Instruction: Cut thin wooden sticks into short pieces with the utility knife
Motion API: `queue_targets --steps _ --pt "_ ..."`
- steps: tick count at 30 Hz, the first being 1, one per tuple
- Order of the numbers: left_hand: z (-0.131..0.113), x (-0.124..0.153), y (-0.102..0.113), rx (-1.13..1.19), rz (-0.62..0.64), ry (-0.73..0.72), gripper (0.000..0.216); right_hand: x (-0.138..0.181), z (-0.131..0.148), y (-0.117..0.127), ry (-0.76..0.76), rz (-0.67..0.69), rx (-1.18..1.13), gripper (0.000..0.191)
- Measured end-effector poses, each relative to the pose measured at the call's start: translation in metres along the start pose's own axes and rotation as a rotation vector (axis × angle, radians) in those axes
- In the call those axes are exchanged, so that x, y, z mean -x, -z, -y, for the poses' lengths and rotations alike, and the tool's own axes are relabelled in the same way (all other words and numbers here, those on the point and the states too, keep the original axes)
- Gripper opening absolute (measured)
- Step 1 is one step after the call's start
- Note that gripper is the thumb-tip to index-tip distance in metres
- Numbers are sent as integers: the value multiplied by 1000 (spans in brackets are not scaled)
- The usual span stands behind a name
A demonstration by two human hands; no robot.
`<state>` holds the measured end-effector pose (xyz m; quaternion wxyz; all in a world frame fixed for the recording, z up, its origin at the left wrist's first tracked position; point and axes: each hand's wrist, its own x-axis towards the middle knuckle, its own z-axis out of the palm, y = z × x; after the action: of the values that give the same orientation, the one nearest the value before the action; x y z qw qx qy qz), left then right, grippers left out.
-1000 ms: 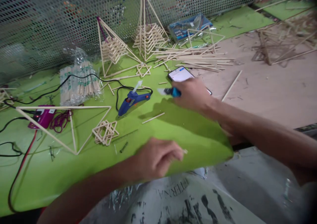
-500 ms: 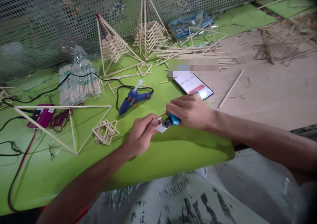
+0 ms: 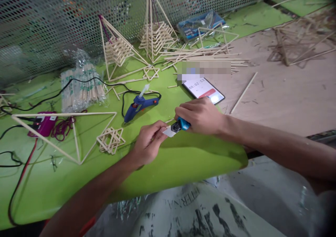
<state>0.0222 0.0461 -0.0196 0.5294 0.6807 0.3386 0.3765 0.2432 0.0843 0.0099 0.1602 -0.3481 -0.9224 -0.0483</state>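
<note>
My right hand (image 3: 201, 116) is closed round a blue utility knife (image 3: 177, 126), its pale blade pointing left. My left hand (image 3: 149, 141) pinches a short thin stick at the blade's tip; the stick is mostly hidden by my fingers. Both hands meet over the green sheet (image 3: 181, 160) near its front edge. Just behind my right hand lies a phone (image 3: 204, 88) showing a running timer. A blue glue gun (image 3: 139, 103) lies to the left of my hands.
Stick pyramids (image 3: 118, 51) stand by the perforated screen at the back. A flat stick triangle (image 3: 68, 132) and a small stick stack (image 3: 110, 139) lie at left, near a bag of sticks (image 3: 81, 86), a purple device (image 3: 43, 123) and cables. Loose sticks (image 3: 207, 57) lie behind the phone.
My right hand came back from the phone with the knife and my left hand rose to meet it. Over the last half second both hands hardly moved.
</note>
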Motion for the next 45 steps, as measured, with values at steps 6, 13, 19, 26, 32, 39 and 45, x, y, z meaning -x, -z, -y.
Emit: queue_targets --steps 6,13,19,26,32,39,45 --pt "-5 0 -1 37 30 11 23 -1 -2 -2 -21 33 -39 13" --pt "-18 1 -3 133 30 68 25 -2 -4 -2 -70 72 -65 14" --pt "-31 8 -6 -41 244 -143 22 -9 -43 8 -509 10 37 5" --pt "-13 -2 -2 44 47 41 25 -3 -24 11 -184 -45 -48 14" --pt "-10 -6 3 -3 46 4 25 -1 0 4 -20 22 19 17" --pt "-10 -5 4 -89 45 -11 22 -1 0 1 -14 19 43 16" --pt "-10 -5 4 -105 40 -16 22 -1 0 1 -41 40 48 14"
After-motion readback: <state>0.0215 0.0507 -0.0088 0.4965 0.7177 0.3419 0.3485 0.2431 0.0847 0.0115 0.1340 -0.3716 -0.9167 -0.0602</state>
